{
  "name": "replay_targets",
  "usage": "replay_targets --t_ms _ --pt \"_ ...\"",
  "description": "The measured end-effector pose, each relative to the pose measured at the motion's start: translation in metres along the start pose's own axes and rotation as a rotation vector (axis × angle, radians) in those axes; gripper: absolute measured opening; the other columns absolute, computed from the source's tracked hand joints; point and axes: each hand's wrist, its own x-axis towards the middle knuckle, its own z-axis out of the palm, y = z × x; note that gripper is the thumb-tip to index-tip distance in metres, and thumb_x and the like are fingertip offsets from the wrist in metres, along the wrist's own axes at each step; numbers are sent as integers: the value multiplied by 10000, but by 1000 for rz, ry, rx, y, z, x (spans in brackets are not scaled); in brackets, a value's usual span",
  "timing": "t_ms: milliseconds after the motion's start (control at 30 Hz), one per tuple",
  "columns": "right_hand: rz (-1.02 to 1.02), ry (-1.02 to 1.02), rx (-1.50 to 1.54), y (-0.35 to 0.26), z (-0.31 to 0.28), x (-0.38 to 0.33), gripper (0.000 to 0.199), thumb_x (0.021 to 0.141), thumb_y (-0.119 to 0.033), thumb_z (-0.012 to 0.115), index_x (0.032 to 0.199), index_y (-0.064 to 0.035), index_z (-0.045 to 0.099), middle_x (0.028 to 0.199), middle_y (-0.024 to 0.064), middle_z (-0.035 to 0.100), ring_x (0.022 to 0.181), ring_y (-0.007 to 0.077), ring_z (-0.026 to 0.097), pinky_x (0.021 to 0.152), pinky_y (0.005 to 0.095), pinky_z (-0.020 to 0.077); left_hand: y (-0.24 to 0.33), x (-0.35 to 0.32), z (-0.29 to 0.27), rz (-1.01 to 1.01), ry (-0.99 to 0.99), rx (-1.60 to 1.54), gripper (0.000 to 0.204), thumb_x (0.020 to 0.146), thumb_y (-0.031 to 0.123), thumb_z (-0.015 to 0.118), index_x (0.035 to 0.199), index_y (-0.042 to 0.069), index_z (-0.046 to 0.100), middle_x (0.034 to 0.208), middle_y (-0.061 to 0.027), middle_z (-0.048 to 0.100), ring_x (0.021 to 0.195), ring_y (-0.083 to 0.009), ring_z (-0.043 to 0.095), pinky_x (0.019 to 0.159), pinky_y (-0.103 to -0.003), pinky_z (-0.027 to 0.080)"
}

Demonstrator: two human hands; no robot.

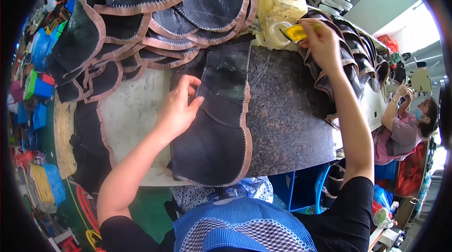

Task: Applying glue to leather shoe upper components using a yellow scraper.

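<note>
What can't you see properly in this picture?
- Head view: the right hand covers part of the yellow tool, so its full shape is unclear.
- The sewing machine is cut off by the top edge.
- The left hand hides part of the dark fabric piece under it.
- The stacked dark pieces overlap, so they can't be counted.
- The person at the far right is small and blurred.

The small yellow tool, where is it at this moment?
In the head view it is upper right: the yellow tool is pinched in the right hand, against the cream sewing machine head.
</note>
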Motion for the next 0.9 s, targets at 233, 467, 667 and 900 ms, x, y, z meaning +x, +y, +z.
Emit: replay_targets --t_ms 233,467,667,900 --pt "241 109 308 47 8 16 316 1034 -273 602 1099 24 689 908 86 716 601 101 650 544 202 536 -50 -56 -47 -81 315 -187 289 995 190 653 1219 27 569 1021 -79 644 915 -121 622 775 -264 516" --pt "426 -625 555 -77 47 -85 360 1066 -326 525 1187 -12 653 874 106 718 580 114 681 472 176 515 -24 -118 -59 -667 -137 -774 612 1025 561 497 1089 -32 634 769 -91 678 585 -130 651 529 -228 522" --pt "-192 -548 172 -72 82 -165 179 894 -88 725 1027 26 692 990 173 726 905 252 743 812 343 607 -31 -97 -14 -767 -173 -1134 333 943 200 705 1185 28 554 823 -77 688 644 -130 665 523 -210 524" --pt "-168 -465 293 -72 91 -169 161 885 -84 705 998 29 689 996 158 734 872 215 732 791 316 587 -20 -139 54 -353 186 -1012 300 1012 33 588 1302 16 517 943 -82 711 812 -106 680 734 -250 556"
